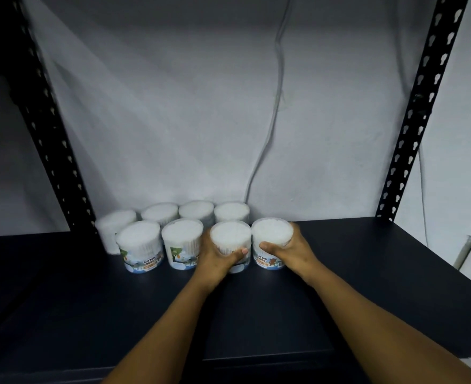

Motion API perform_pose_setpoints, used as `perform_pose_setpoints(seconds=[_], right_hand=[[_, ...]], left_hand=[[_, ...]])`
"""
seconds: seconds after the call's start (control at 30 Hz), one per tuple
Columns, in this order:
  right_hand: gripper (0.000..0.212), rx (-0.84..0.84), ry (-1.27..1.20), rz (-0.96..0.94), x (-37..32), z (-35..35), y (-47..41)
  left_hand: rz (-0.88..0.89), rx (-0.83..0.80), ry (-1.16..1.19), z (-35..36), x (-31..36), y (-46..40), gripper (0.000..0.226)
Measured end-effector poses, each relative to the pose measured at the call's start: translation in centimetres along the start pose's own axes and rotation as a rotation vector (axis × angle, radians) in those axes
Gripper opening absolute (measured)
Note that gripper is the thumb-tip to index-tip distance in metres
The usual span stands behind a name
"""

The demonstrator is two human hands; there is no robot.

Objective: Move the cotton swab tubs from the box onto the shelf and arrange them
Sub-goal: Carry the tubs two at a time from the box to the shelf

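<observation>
Hands, left [217, 257] and right [293, 250], each clasp a tub on the shelf [367, 259]; nudge both level with the front row.

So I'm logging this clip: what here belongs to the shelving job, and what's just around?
Job: left hand and right hand, each gripping a cotton swab tub; six placed tubs; shelf.
Around: hanging cable; rack uprights.

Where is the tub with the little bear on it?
The bear tub stands on the dark shelf at the right end of the front row, held by the right hand, beside the tub in the left hand.
</observation>
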State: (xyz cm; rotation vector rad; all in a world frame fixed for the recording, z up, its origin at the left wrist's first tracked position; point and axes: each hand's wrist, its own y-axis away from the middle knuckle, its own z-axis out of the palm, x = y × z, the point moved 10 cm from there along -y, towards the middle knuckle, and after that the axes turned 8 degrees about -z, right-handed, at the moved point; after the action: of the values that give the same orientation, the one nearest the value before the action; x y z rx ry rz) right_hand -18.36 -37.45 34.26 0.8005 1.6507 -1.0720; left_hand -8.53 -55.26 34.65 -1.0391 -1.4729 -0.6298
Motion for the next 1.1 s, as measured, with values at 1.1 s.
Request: perform_pose_setpoints(seconds=[1.1], right_hand=[[0.085,-0.103,0.112,0.04,1.2,0.5,-2.2]], left_hand=[[-0.008,0.024,-0.1,-0.4,-0.2,-1.6,0.079]])
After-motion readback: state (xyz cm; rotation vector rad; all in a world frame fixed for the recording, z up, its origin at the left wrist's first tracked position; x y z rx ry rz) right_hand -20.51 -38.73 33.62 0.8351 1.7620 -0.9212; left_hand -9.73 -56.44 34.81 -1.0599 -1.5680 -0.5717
